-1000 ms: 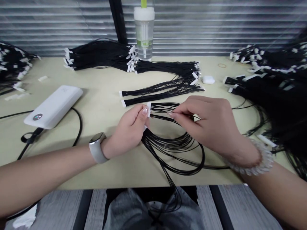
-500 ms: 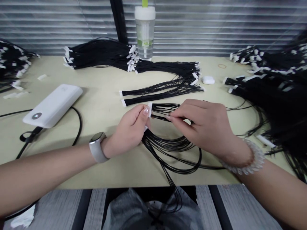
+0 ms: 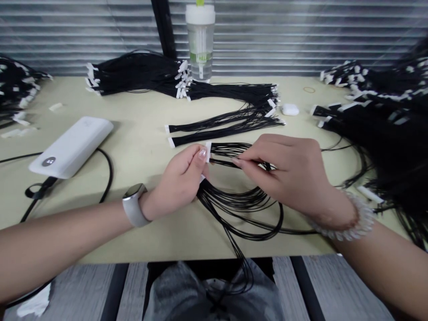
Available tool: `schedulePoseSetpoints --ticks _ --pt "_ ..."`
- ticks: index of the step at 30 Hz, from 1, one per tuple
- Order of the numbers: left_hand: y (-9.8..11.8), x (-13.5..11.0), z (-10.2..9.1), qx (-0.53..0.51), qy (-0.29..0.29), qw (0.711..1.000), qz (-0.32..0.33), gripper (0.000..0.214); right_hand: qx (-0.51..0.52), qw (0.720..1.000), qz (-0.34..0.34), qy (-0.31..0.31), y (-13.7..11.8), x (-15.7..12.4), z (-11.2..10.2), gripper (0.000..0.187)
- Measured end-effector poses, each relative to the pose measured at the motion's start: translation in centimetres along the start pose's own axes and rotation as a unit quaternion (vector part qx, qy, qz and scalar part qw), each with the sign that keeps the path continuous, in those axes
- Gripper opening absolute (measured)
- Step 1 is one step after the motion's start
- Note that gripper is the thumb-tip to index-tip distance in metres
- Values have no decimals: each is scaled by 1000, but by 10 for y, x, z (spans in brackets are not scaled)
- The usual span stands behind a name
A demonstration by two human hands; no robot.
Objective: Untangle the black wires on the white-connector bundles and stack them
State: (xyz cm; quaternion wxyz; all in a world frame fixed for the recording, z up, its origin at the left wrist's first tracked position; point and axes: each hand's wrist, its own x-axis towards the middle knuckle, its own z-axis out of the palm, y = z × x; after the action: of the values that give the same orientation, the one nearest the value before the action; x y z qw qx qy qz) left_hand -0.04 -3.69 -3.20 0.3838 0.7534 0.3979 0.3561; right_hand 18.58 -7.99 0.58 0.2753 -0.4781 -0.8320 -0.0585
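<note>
Between thumb and fingers, my left hand pinches a white connector that has many thin black wires running right from it. My right hand is closed, thumb and forefinger pinched at the black wires a short way from that connector. A second white connector end shows just under my left fingers. From it a looped bundle of black wires curves over the table and partly hangs off the front edge. The fingertips of my right hand hide exactly which wire they grip.
Finished-looking cable bundles lie at the back by a clear bottle. Two flat wire harnesses rest just beyond my hands. A white power bank is on the left, a white case behind, and a large wire pile on the right.
My right hand has shifted slightly right along the wires, its fingers still pinched. The left hand keeps its hold on the connector; the whole view has moved a little.
</note>
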Motion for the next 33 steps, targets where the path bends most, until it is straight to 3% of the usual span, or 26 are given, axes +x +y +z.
schedulePoseSetpoints --ticks 9,15,21,30,33 --pt "3 1 -1 12 -4 1000 8 36 -40 999 -12 -23 2 0 6 18" --pt "8 2 -1 13 -39 998 50 35 -24 998 3 -52 -4 1 14 28" --pt "7 0 -1 13 -61 997 53 33 -29 998 9 -55 -2 1 16 27" --pt "6 2 0 45 -57 997 4 31 -38 996 17 -76 6 2 14 20" --pt "4 6 1 23 -7 999 -25 35 7 999 4 -54 11 2 3 27"
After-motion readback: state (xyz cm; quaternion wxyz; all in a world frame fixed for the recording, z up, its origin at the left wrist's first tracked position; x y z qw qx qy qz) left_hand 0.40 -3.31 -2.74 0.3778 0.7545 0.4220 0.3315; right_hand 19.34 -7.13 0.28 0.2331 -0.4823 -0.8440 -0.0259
